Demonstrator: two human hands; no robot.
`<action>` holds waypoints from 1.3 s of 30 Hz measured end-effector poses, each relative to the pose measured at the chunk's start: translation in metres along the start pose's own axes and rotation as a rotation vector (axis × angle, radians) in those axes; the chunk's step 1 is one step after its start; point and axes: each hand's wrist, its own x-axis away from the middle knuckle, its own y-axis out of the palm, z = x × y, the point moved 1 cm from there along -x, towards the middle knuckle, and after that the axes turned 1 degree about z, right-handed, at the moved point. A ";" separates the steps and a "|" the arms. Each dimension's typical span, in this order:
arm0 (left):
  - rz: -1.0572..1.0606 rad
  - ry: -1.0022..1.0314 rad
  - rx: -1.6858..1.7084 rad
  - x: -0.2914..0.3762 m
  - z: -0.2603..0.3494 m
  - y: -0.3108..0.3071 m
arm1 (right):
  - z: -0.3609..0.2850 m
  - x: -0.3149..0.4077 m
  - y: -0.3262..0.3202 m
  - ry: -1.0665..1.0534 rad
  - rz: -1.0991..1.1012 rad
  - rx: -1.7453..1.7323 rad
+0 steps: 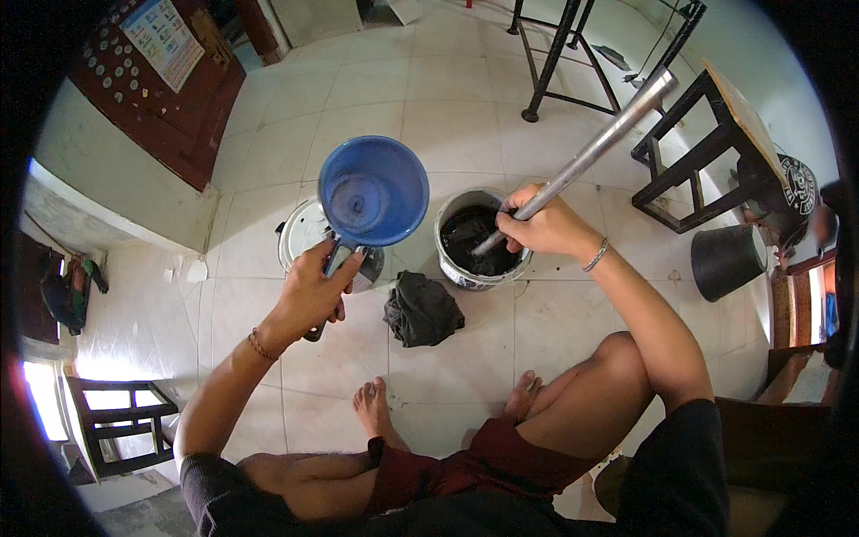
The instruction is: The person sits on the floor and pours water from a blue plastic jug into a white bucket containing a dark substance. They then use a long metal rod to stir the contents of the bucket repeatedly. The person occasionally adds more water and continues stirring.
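My left hand grips the handle of a blue plastic dipper, held above a white lidded bucket. The dipper's bowl faces up to me and looks to hold no liquid. In my right hand is a long metal pipe, slanting down with its lower end in a dark mass. That black material lies inside a white bucket, and parts of it look wet. A crumpled dark cloth rests on the floor between the buckets, nearer to my feet.
Pale tiles cover the floor. A black metal stand and a wooden stool stand to the far right, with a dark bucket nearer. On the left are a brown door and a dark wooden stool.
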 end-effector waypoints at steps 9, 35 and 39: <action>0.001 0.146 -0.285 -0.031 0.005 0.029 | -0.003 0.007 0.000 -0.014 -0.029 0.147; 0.066 0.472 -0.680 -0.077 0.003 0.086 | 0.001 0.009 -0.007 -0.027 -0.077 0.121; 0.048 0.437 -0.716 -0.073 0.007 0.087 | 0.004 0.007 -0.004 -0.054 -0.039 0.049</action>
